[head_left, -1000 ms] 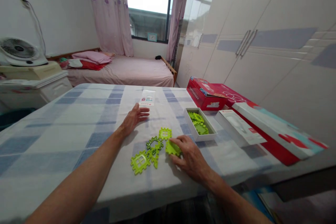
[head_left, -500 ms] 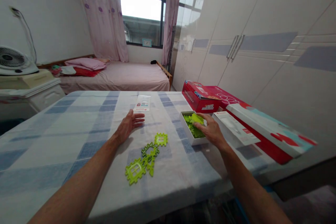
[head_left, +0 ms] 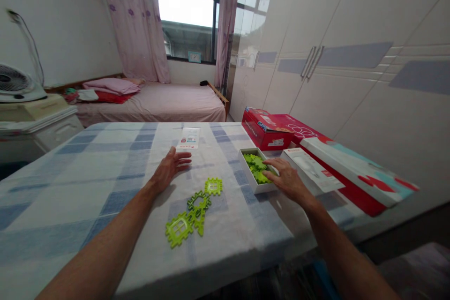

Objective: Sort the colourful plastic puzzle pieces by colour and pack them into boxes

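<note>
My left hand (head_left: 172,165) is over the tablecloth, its fingers apart and nothing in them. My right hand (head_left: 286,177) reaches over the right rim of a small white box (head_left: 258,189). Its thumb and forefinger are spread at the edge of the bright green toothed plastic building pieces (head_left: 256,163) inside. Whether the fingertips touch those pieces I cannot tell. On the cloth between my arms lie several more green pieces: a square window piece (head_left: 213,186), a darker round-holed piece (head_left: 198,201), a pointed piece (head_left: 198,225) and a larger window piece (head_left: 179,229).
A small printed card (head_left: 190,138) lies beyond my left hand. Behind the white box is a red box (head_left: 267,131). To the right, a white lid (head_left: 312,168) leans by a long red and white box (head_left: 358,173). The checked tablecloth (head_left: 116,159) covers the table.
My right hand has drawn back slightly toward the box's right rim, and its fingers have come off the green piece they were on. The left hand keeps its pose.
</note>
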The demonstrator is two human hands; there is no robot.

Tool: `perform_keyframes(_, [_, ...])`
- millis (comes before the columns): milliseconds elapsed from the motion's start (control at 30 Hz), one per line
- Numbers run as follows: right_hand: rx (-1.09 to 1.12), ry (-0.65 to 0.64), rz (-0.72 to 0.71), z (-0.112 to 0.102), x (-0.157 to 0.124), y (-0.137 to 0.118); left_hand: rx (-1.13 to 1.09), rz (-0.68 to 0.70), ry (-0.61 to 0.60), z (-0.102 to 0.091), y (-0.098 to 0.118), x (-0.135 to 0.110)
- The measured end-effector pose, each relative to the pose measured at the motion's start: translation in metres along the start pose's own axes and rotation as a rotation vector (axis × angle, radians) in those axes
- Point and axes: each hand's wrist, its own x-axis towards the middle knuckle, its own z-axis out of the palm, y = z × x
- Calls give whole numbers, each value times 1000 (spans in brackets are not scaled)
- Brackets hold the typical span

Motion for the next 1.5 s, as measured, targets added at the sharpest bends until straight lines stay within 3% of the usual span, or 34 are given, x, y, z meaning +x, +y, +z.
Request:
perform_keyframes(267, [-204,-19,41,21,40,-13,-3,-3,-16,-2,-1,2])
perform_keyframes(400, [-238,58,34,20,39,-21,-18,17,1,0,-1,1])
perform_keyframes(500, [-110,118,-101,19,27,-46,-26,25,-1,0,-2,1])
perform_keyframes(633, [136,-131,-366,33,8,-92,-26,28,1,0,-2,2])
perform_keyframes(700, [76,-250,-392,47,4,-109,-26,30,3,0,-3,2])
perform_keyframes(800, [-62,-310,-330,68,6,-119,-28,34,4,0,-3,2])
perform_keyframes(967, [-14,-227,-284,72,6,-116,-19,43,-9,-1,-4,3])
perform_keyframes(1100, [106,-31,-310,47,2,-102,-11,27,0,-1,-4,4])
perform_keyframes(1200, [-1,143,-188,24,5,-75,-6,29,0,-1,-4,4])
perform_keyframes(1267, [-123,193,-71,14,10,-55,-4,38,-5,-1,-4,4])
perform_keyframes(1400, [-285,118,81,11,19,-29,5,44,-1,-1,-5,4])
perform_keyframes(1500, [-309,21,93,18,20,-24,8,39,-3,-1,-5,3])
